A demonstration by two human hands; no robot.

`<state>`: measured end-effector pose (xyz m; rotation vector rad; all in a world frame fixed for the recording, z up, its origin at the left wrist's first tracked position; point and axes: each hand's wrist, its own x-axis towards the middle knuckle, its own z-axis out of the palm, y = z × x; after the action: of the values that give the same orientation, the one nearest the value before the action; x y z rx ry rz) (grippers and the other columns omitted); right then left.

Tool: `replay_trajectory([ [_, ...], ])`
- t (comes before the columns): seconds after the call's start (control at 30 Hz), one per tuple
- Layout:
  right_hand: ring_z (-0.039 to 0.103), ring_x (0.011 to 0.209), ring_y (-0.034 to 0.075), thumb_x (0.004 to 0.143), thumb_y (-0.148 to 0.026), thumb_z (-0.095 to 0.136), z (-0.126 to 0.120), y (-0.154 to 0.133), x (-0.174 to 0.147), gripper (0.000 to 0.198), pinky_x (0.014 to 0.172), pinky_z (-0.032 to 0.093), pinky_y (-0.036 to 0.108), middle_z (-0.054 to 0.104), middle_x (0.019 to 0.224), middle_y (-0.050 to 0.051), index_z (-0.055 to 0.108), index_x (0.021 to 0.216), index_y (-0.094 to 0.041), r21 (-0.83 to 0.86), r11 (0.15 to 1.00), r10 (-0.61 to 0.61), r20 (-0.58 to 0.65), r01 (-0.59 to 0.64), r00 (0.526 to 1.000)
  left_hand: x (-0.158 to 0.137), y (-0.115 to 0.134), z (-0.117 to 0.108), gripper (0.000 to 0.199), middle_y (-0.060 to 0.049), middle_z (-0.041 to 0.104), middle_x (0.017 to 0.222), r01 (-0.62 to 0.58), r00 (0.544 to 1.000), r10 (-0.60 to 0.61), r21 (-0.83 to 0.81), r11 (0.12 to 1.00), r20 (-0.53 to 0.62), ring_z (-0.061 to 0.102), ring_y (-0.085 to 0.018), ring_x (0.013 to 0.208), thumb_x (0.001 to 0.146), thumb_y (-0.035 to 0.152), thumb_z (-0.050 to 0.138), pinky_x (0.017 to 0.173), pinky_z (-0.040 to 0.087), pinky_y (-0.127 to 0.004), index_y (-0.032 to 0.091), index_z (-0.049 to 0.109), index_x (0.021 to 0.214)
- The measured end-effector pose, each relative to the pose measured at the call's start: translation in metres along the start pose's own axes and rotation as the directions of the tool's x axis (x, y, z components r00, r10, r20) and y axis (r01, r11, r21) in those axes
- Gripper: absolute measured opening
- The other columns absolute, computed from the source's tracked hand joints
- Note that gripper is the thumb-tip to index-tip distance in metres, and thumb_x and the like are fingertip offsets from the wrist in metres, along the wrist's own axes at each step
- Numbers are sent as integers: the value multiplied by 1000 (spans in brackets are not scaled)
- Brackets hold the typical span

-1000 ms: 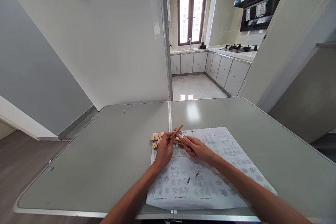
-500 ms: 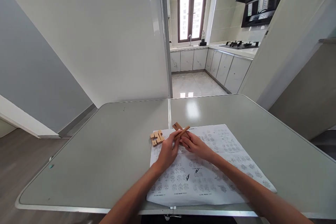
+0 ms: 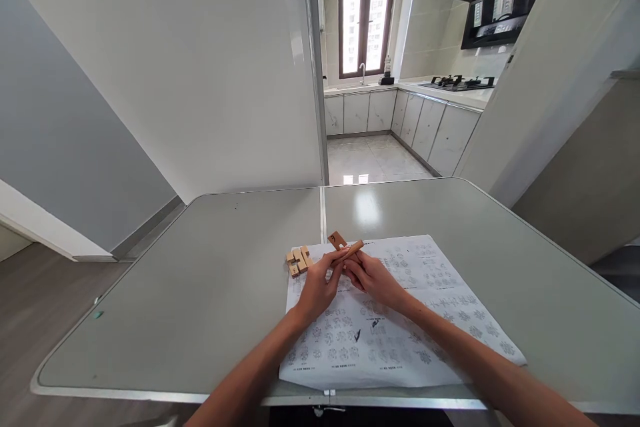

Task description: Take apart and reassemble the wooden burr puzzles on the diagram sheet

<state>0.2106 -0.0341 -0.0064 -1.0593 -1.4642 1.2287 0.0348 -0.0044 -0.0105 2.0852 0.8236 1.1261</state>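
Observation:
Over a printed paper sheet (image 3: 400,347), my left hand (image 3: 320,285) and my right hand (image 3: 379,282) meet with fingers closed around wooden puzzle pieces. One slim wooden puzzle piece (image 3: 356,247) slants up to the right between the fingertips. Behind it, a flatter wooden piece with a dark mark (image 3: 337,238) pokes out at the upper left. My fingers hide most of both pieces, so how they join cannot be made out. Just left of my left hand, several notched wooden puzzle pieces (image 3: 299,260) lie grouped at the sheet's upper left corner.
The grey table (image 3: 200,307) has a metal seam down its middle and a pale metal rim. A small green bit (image 3: 98,314) lies near its left edge. Beyond stand a white wall (image 3: 240,80) and a kitchen with cabinets (image 3: 425,123) and a gas stove (image 3: 460,83).
The slim piece has shifted slightly right and turned a little between my fingers. Both hands stay together in nearly the same spot, and the grouped pieces have not moved.

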Motion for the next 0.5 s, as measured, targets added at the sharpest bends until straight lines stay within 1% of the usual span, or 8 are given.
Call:
replay_trajectory([
  [0.13,40,49,11,102,-60,44,-1,2,0,37,50,35,28,50,67,-6,47,91,-24,-19,999,-31,24,31,999,0,2,1,34,-8,71,131,20,1000,-20,23,1000,2,70,-24,115,104,26,53,100,55,-39,26,62,136],
  [0.27,46,52,13,103,-58,43,-4,7,1,38,55,39,29,53,65,-5,48,88,-24,-101,993,-53,42,57,998,0,2,1,34,-8,73,127,8,1000,-8,50,999,-17,71,-23,109,105,27,49,95,56,-37,26,62,137],
  [0.33,49,55,14,104,-57,43,-4,7,1,38,59,42,30,54,65,-5,50,87,-23,-134,989,-60,59,67,996,1,1,0,33,-7,74,122,26,997,-21,68,997,-76,72,-23,104,106,28,47,92,56,-37,26,62,135],
  [0.4,53,60,16,105,-56,42,-5,6,2,38,62,45,31,59,70,-2,54,90,-23,-166,983,-73,56,81,996,2,0,-1,32,-7,74,121,70,985,-57,74,995,-165,71,-22,103,106,29,46,92,55,-37,27,63,134],
  [0.43,55,63,17,105,-54,41,-6,6,2,37,64,46,32,62,75,0,57,93,-23,-198,976,-85,36,91,996,3,-1,-2,32,-7,74,122,100,974,-84,66,993,-208,70,-22,104,106,30,45,93,54,-38,27,63,133],
  [0.5,60,73,20,105,-50,44,-8,8,3,33,69,49,35,66,86,4,60,97,-23,-323,939,-136,-42,116,990,4,-2,-3,32,-7,73,123,161,952,-151,15,987,-264,69,-23,107,106,32,46,94,53,-38,27,63,132],
])
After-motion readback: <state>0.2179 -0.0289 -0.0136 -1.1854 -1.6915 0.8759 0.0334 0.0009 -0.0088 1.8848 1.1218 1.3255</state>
